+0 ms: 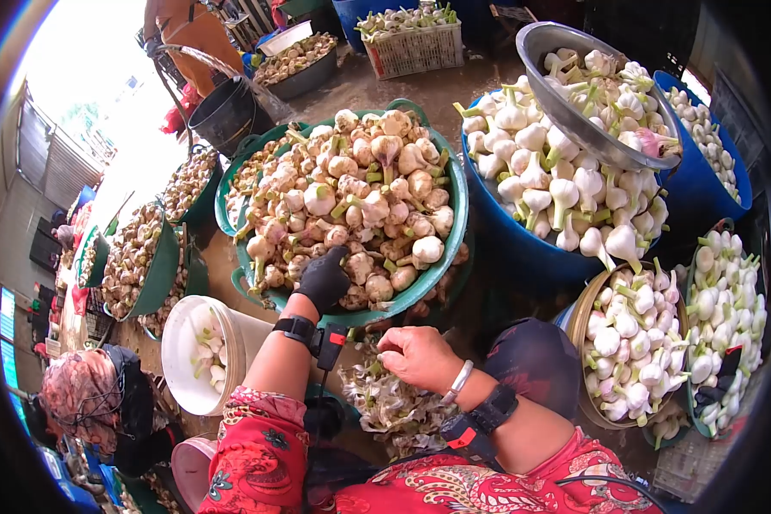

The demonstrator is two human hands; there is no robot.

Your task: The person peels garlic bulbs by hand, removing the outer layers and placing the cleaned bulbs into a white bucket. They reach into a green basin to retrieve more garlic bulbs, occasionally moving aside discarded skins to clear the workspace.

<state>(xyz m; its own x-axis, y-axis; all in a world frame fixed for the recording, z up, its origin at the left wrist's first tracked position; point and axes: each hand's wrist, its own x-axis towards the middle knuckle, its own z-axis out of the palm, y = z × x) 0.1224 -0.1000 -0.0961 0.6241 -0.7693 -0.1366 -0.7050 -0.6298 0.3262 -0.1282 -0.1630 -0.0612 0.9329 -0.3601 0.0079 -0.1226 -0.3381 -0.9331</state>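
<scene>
My left hand, in a black glove, reaches over the near rim of a green basin. Its fingers are curled down among the unpeeled garlic bulbs heaped there; what lies under them is hidden. My right hand, bare and with a silver bracelet at the wrist, hovers just outside that rim. Its fingers are bent and held together, with nothing showing in them. Beneath it is a pile of dry garlic skins near my lap. Dark straps with small devices sit on both wrists.
At right, a blue tub of clean white garlic carries a tilted metal bowl. A bucket of white garlic stands nearer. At left are a white bucket, more green basins of garlic and a person wearing a head covering.
</scene>
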